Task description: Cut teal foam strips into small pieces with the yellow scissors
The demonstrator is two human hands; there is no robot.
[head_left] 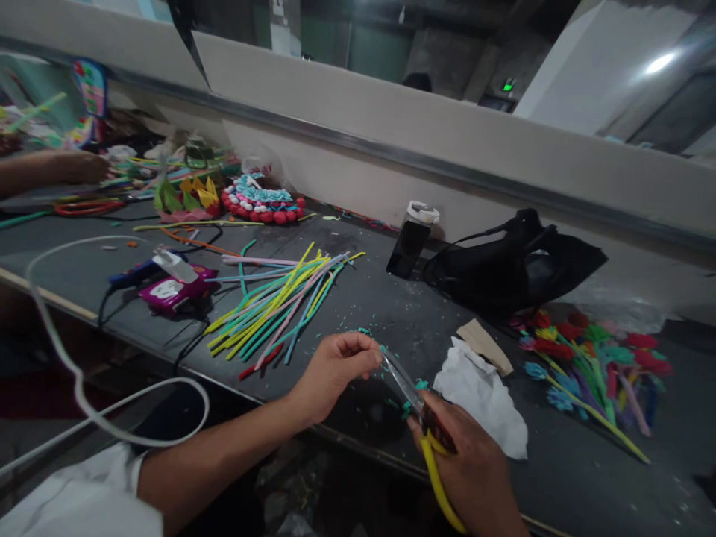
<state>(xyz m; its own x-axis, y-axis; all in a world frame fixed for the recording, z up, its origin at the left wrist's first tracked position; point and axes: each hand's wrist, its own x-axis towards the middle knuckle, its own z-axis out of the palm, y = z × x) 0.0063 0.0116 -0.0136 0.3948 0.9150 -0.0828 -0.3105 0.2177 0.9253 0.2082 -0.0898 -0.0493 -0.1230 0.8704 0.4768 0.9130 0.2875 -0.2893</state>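
Over the front edge of the dark table, my right hand [467, 455] is closed round scissors [403, 384] with yellow handles, their blades pointing up and left. The blade tips reach the fingertips of my left hand [341, 369], which pinch a small teal piece of pipe cleaner [382, 349], mostly hidden by the fingers. Teal clippings [400, 406] lie beside and below the blades. Left of my hands a fanned pile of pipe cleaners [280, 298] in yellow, teal, pink and blue rests on the table.
White crumpled paper [484, 395] lies right of my hands, with fuzzy flowers [598, 365] beyond. A black bag [514, 265] and a phone [408, 250] stand near the wall. A purple device [177, 289] with cables sits left. Another person's hand [78, 167] shows far left.
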